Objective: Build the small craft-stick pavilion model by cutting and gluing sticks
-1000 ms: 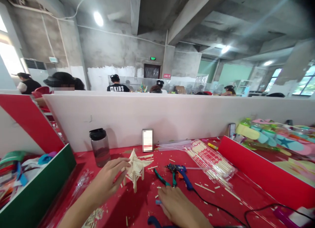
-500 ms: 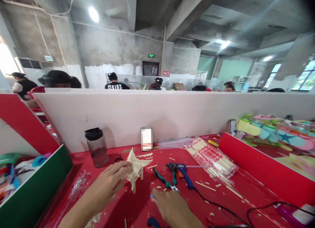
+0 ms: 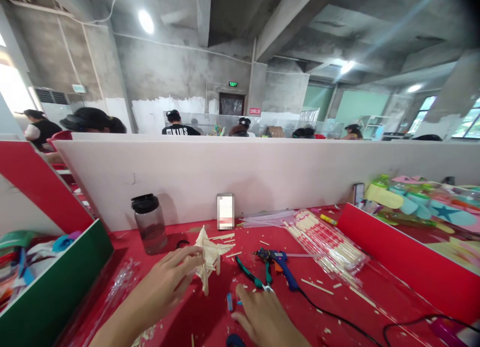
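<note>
Red table (image 3: 210, 317) | L hand (image 3: 168, 282) fingers spread, touching stick model (image 3: 208, 257) | R hand (image 3: 262, 317) loose by blue piece (image 3: 229, 302)

Two bare forearms are seen, with no sleeve reaching into view. The left hand (image 3: 170, 282) and the right hand (image 3: 268, 319) are uncovered: no glove, ring, watch or band is seen on fingers (image 3: 187, 259) or wrists.

Pale bare-wood stick model (image 3: 208, 254); glossy plastic bottle (image 3: 150, 224).
</note>
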The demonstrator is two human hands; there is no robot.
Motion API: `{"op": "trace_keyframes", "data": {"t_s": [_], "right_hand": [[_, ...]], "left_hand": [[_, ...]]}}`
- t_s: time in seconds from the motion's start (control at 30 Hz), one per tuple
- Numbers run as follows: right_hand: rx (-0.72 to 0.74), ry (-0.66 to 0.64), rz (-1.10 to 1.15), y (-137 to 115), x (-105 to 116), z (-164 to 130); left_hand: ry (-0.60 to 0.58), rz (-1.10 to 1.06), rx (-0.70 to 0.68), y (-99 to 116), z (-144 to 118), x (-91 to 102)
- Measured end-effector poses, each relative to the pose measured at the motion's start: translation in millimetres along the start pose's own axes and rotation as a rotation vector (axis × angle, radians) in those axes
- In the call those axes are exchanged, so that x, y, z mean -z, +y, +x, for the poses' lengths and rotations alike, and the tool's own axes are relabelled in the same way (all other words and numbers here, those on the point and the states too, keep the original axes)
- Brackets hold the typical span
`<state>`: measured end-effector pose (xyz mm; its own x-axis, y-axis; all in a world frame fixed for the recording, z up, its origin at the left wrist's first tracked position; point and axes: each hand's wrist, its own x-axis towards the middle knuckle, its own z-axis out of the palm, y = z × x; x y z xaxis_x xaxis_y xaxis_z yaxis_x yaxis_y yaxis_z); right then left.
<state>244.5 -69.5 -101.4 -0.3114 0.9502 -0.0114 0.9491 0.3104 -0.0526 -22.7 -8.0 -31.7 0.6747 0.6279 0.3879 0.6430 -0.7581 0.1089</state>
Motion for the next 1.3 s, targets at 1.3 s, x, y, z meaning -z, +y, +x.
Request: {"op": "trace_keyframes", "data": {"t_s": [1.3], "right_hand": [[0.416,-0.086,1.700,21.5,43.5,38.6]], "left_hand": [[-0.077,0.031,-0.008,-10.7,-8.9,-6.4]]}}
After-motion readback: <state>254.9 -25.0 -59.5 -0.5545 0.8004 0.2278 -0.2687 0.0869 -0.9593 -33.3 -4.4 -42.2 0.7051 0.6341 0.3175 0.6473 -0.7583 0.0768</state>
